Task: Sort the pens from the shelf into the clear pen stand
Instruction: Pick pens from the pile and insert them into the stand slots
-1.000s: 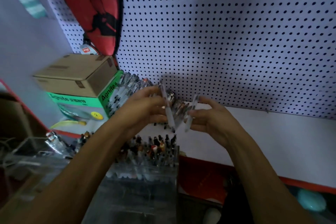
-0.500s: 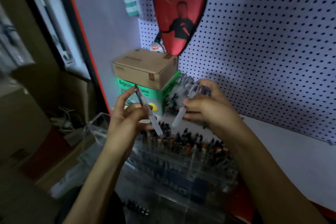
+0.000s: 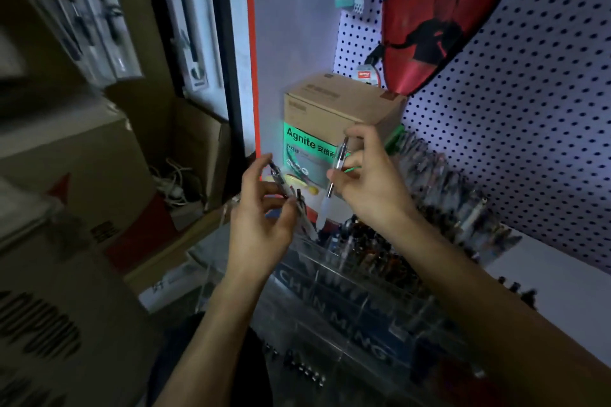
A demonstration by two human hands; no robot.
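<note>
Above the clear stand (image 3: 347, 294), the left hand (image 3: 261, 218) pinches 1 pen (image 3: 291, 200) and the right hand (image 3: 370, 182) grips another pen (image 3: 335, 172), tips down; more pens (image 3: 443, 182) lie on the shelf (image 3: 545, 277) behind the stand.

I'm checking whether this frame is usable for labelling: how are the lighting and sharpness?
Head view: dim overall; cardboard boxes at left smeared by motion blur; both hands and their clear pens sharper; clear acrylic pen stand murky; wide-angle bending at edges.

Two clear pens (image 3: 336, 168) tilted above clear pen stand (image 3: 350, 294), stand crowded with upright pens
</note>
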